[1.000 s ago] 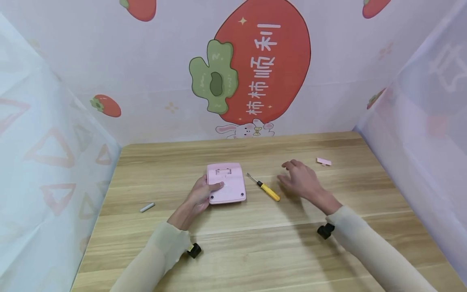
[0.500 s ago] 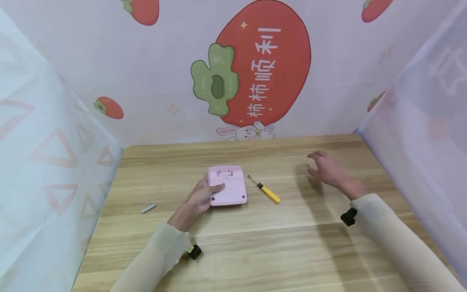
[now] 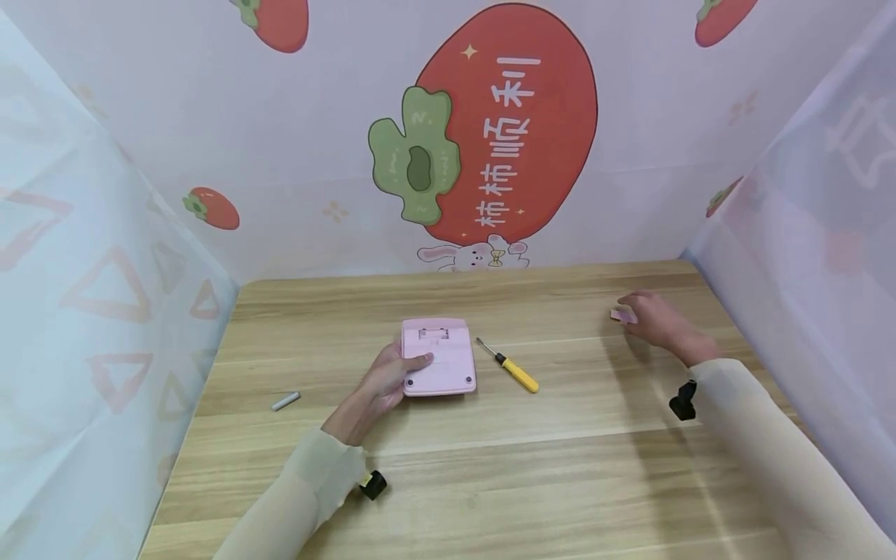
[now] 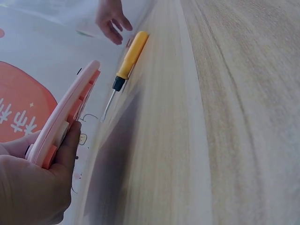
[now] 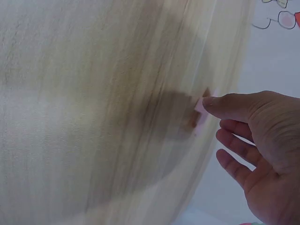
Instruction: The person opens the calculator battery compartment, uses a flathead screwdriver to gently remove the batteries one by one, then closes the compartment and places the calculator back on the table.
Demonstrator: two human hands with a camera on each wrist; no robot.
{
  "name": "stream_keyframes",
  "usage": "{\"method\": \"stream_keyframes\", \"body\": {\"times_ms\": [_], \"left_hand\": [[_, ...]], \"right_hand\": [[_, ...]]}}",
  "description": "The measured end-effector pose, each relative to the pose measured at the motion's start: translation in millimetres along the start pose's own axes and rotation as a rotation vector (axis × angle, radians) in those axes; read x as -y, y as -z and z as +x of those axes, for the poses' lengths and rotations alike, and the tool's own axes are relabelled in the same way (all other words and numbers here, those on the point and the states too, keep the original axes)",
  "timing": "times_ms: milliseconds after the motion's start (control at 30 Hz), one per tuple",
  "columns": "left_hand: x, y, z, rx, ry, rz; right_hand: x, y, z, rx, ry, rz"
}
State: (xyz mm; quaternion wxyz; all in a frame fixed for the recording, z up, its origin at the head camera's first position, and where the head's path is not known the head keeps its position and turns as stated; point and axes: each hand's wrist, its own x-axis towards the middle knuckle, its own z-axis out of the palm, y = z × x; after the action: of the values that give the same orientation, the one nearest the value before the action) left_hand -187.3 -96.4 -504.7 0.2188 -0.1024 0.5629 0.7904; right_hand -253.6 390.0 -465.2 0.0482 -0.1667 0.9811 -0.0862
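In the head view my left hand (image 3: pixel 381 379) grips a pink calculator (image 3: pixel 439 365) back side up, thumb across the back and fingers beneath. Its battery compartment (image 3: pixel 434 334) is uncovered at the far end. The left wrist view shows the calculator (image 4: pixel 61 117) edge-on, keys facing the table side. At the far right my right hand (image 3: pixel 654 319) reaches over a small pink battery cover (image 3: pixel 622 315). From the right wrist, the thumb of the right hand (image 5: pixel 262 136) appears at the cover (image 5: pixel 202 115), the other visible fingers loosely bent and apart from it. The index fingertip is hidden there.
A yellow-handled screwdriver (image 3: pixel 516 372) lies right of the calculator, tip pointing back left. A grey cylindrical battery (image 3: pixel 285 401) lies on the left of the wooden table (image 3: pixel 490 482). Patterned cloth walls (image 3: pixel 315 140) stand behind and on both sides.
My right hand has moved right and back from beside the screwdriver to the battery cover. The left hand keeps holding the calculator in nearly the same place.
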Motion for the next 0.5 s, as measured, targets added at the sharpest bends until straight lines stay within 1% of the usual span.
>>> {"method": "stream_keyframes", "body": {"times_ms": [267,500], "left_hand": [[2.0,0.9,0.4,-0.002,0.010,-0.001],[1.5,0.5,-0.9,-0.002,0.003,-0.004]], "right_hand": [[-7,-9.0,1,-0.044,0.032,-0.008],[-7,-15.6,3,-0.046,0.013,-0.009]]}}
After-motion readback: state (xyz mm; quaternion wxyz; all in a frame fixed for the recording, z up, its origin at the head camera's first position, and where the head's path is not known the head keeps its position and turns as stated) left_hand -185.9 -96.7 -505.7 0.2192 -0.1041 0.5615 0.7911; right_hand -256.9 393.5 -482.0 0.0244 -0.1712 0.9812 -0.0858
